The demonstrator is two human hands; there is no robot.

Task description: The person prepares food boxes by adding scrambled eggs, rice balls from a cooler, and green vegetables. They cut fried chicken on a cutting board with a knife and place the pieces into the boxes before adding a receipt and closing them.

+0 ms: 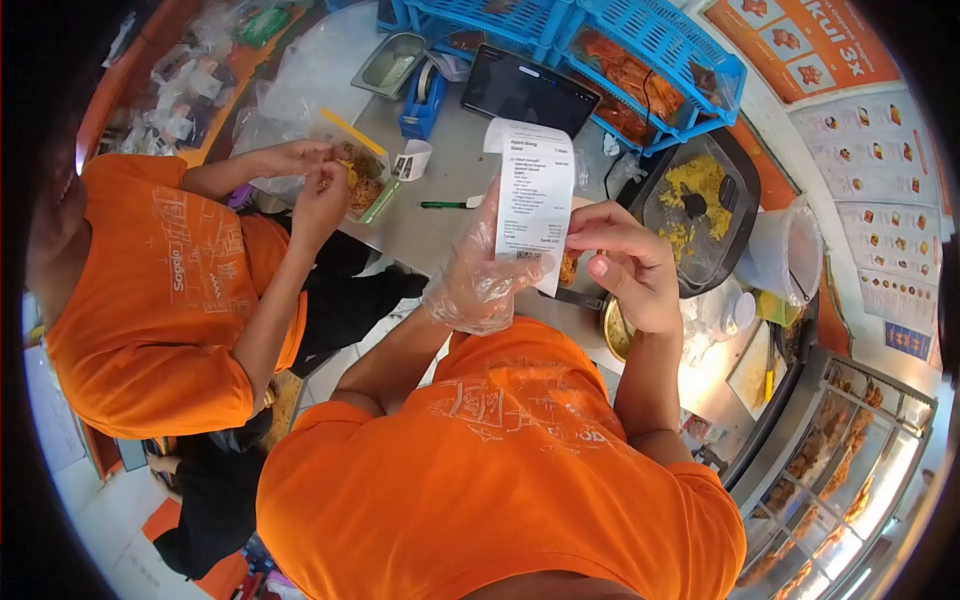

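Observation:
A long printed receipt (533,190) is held up in front of my chest, above the counter's front edge. My left hand (485,265), in a clear plastic glove, grips the receipt along its left side and bottom. At the receipt's lower right edge is my right hand (635,265), bare, with thumb and index finger bent close together at the paper. Part of some orange-brown food shows behind the receipt, between my hands. A metal bowl (618,330) stands just below my right hand.
On the left a co-worker in orange (170,280) handles an open food box (365,185). Behind the receipt are a tablet (530,90), a blue tape dispenser (422,100) and blue crates (650,60). A dark pan with yellow food (695,200) and a glass display case (830,460) stand right.

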